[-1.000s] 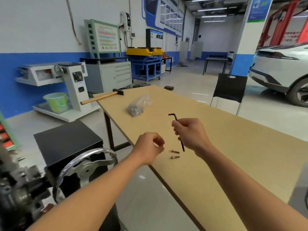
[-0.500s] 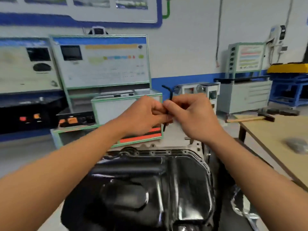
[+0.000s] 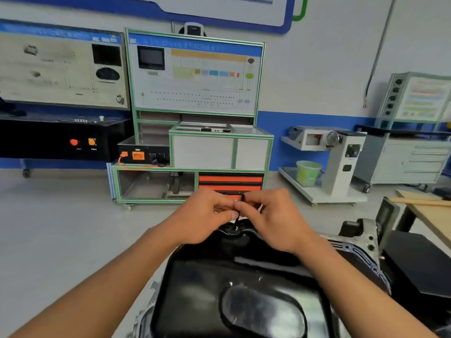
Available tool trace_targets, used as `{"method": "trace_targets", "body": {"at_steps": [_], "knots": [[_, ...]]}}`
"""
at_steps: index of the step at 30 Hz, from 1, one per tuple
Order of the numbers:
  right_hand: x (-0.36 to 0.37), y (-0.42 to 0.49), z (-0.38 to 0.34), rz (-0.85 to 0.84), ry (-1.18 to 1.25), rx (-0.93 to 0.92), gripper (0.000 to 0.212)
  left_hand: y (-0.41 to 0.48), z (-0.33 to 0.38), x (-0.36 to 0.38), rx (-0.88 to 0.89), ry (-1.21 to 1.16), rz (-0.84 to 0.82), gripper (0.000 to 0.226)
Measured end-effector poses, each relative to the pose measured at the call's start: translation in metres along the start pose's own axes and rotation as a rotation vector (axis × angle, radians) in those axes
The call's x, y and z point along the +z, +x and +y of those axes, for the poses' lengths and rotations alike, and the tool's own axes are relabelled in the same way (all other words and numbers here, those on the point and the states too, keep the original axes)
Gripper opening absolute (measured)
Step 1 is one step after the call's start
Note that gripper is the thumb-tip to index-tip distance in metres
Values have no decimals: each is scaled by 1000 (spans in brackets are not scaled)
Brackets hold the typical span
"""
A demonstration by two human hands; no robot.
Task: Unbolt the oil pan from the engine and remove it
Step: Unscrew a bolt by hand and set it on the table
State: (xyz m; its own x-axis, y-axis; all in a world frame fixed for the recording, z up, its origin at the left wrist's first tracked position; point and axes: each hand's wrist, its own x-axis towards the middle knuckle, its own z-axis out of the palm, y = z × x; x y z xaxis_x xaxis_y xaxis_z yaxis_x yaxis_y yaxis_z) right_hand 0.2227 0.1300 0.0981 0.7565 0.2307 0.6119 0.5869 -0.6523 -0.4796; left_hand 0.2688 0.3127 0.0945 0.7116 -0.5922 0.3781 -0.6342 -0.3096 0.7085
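Note:
The glossy black oil pan (image 3: pixel 244 296) fills the lower middle of the head view, lying on the grey engine block (image 3: pixel 363 242). Both hands meet above the pan's far edge. My left hand (image 3: pixel 207 215) and my right hand (image 3: pixel 271 220) pinch a thin black hex key (image 3: pixel 238 215) between their fingertips. The key's short arm shows above the fingers, and its long arm points down to the pan's far flange (image 3: pixel 235 231). The bolt under its tip is hidden.
A wooden table (image 3: pixel 429 213) with a hammer handle stands at the right. Behind are a green-framed training bench (image 3: pixel 195 123), a black console (image 3: pixel 61 137) and a white stand holding a green bucket (image 3: pixel 308 172). Grey floor lies to the left.
I turned from the wooden table to the engine. Both hands, first apart with the hex key in the right, came together on it and lowered it to the pan's far edge.

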Motion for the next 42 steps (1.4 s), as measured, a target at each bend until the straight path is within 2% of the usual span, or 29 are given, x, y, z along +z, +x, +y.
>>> {"method": "trace_targets", "body": {"at_steps": [8,12,14,17,20,21,22,24,26,30,32,34,37,38,40,42], "knots": [[4,0,9,-9,-43,-23,33,7,-15,15,7,-70,71,23],[4,-3,10,-7,-31,-61,29,3,-10,15,16,-59,74,38],[5,-3,7,-25,-26,-92,39,2,-8,15,16,-54,62,40],[5,-2,6,-20,-21,-110,43,1,-3,15,13,-87,35,36],[4,-5,8,-2,-45,-109,24,2,-3,13,15,-84,29,45],[4,-8,7,12,-27,-85,12,3,-5,13,13,-73,24,44],[5,-10,5,51,3,-35,14,4,-6,12,11,-55,17,45],[10,-12,-1,189,59,59,38,6,-7,12,21,-7,33,54],[15,-8,-8,298,-9,60,39,6,-9,13,36,9,61,58],[18,-3,-12,288,-148,-45,27,5,-11,13,40,3,80,47],[14,-3,-6,214,-158,-123,22,5,-10,14,35,-70,91,31],[8,-3,4,86,65,-68,19,4,-11,15,23,-105,90,20],[5,1,11,-93,688,257,17,5,-10,15,26,-68,60,25],[5,5,10,-124,819,353,23,5,-10,15,15,-56,55,25],[5,13,8,-163,878,466,33,6,-10,15,-11,-59,51,21],[8,22,3,-184,743,486,41,5,-9,14,-27,-66,29,23]]}}
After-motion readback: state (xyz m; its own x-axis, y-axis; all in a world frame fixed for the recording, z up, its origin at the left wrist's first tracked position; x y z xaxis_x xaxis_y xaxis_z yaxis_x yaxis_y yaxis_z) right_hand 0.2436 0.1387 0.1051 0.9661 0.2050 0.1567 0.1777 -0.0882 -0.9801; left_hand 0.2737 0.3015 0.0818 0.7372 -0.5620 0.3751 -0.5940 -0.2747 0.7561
